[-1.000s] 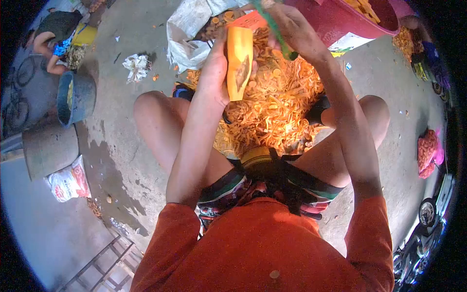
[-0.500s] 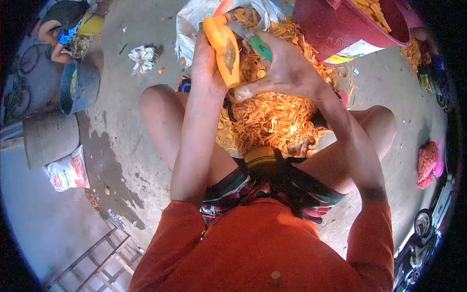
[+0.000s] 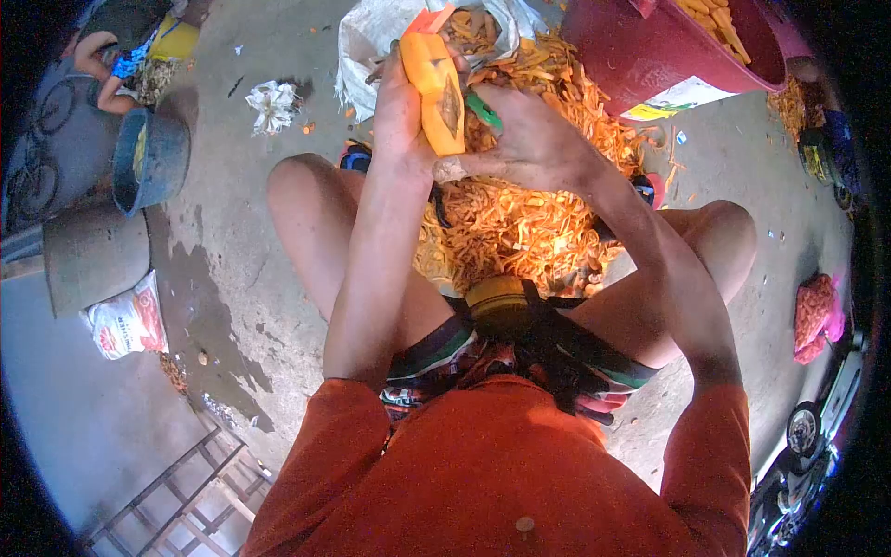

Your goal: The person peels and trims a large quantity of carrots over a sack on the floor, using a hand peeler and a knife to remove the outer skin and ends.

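Note:
In my left hand [image 3: 399, 116] is a partly peeled orange root vegetable [image 3: 436, 102], its fingers wrapped around the far side. A dark brown patch shows on its cut surface. Beyond its far end a reddish-orange strip [image 3: 429, 20] sticks out. My right hand [image 3: 534, 139] grips a green-handled peeling tool [image 3: 484, 110] close beside the vegetable; the blade is hidden. The right thumb, with a whitish covering at its tip, reaches the vegetable's near end. Below both hands, a heap of orange peelings [image 3: 520, 227] lies between my legs.
A white sack [image 3: 362, 60] with brownish roots stands ahead. To its right is a dark red tub [image 3: 613, 56] of peeled orange pieces. A blue-grey tub [image 3: 153, 162] and another person's arm [image 3: 111, 93] are at far left. A pink-red bag [image 3: 814, 316] lies at right.
The vegetable has turned in my left hand and sits slightly further right. My right hand, with the green-handled tool, has shifted slightly left.

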